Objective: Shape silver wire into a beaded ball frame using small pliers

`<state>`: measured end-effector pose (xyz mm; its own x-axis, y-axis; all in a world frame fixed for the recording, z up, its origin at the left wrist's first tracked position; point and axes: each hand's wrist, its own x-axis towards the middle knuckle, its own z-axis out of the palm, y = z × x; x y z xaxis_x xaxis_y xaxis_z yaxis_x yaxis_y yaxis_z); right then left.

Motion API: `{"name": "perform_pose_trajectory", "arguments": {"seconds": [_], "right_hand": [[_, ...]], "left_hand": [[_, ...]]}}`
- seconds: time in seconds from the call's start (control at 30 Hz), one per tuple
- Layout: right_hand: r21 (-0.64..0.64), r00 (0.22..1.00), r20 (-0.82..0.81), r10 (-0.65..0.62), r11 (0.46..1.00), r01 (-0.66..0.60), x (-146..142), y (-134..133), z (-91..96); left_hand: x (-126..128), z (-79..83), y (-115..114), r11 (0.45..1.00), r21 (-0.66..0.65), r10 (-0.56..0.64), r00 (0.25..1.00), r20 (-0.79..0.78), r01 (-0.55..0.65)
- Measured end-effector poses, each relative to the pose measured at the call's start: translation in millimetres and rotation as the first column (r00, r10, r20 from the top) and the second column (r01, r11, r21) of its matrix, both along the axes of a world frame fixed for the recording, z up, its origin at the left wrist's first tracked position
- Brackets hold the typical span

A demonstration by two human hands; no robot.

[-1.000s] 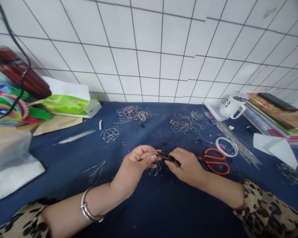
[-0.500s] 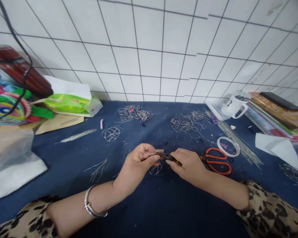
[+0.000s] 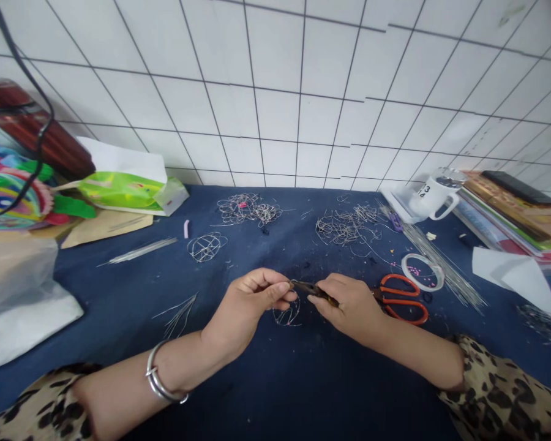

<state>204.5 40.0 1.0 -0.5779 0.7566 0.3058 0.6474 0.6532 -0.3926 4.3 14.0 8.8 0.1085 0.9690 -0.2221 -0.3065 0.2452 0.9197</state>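
In the middle of the head view, my right hand is closed round a pair of dark pliers, their jaws pointing left. Thumb and fingers of my left hand pinch thin wire at the tip of the jaws. Just below the fingertips shows a loose loop of silvery wire with tiny pink specks; whether it joins the pinched part, I cannot tell. Red-handled scissors lie right beside my right hand, their blades partly hidden behind it.
Wire tangles and a round wire coil lie toward the wall. Straight wires rest at right, by a clear round lid with pink beads. A white mug and stacked books stand back right; a plastic bag lies left.
My left hand has turned a little and its fingertips have shifted at the pliers' jaws; its wrist has moved slightly left. My right hand with the pliers has stayed almost in place.
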Motion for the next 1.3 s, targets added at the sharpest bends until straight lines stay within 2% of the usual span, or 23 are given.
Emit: {"name": "perform_pose_trajectory", "arguments": {"seconds": [0.13,0.27,0.67,0.8,0.93,1.07,1.17,1.3], "right_hand": [[0.007,1.000,-0.013,-0.006,1.000,0.006,0,0,0.7],[-0.011,1.000,-0.020,-0.018,1.000,0.018,0,0,2.5],[0.007,1.000,0.012,-0.009,1.000,0.009,-2,0,0.6],[0.004,1.000,0.011,0.011,1.000,-0.011,-1,1,0.9],[-0.007,1.000,0.007,-0.006,1.000,0.006,1,4,0.9],[-0.018,1.000,0.012,-0.022,1.000,0.023,4,8,-0.5],[-0.020,1.000,0.010,-0.014,1.000,0.014,5,9,-3.0],[-0.010,1.000,0.016,-0.012,1.000,0.013,3,10,-6.6]], "left_hand": [[0,0.1,-1,0.994,-0.107,0.027,0.994,0.102,-0.017],[-1,-0.6,-1,0.991,-0.133,0.045,0.984,0.170,-0.022],[3,-2.5,-3,0.994,-0.110,0.007,0.991,0.132,0.008],[1,-0.6,-2,0.994,-0.098,-0.044,0.993,0.108,0.054],[-7,1.5,5,0.991,-0.039,-0.131,0.991,-0.015,0.130],[-20,-0.4,21,0.981,0.139,-0.084,0.944,-0.318,0.134],[-25,-2.8,32,0.936,0.252,-0.091,0.860,-0.502,0.246],[-24,-5.6,38,0.862,0.284,-0.194,0.790,-0.582,0.420]]}}
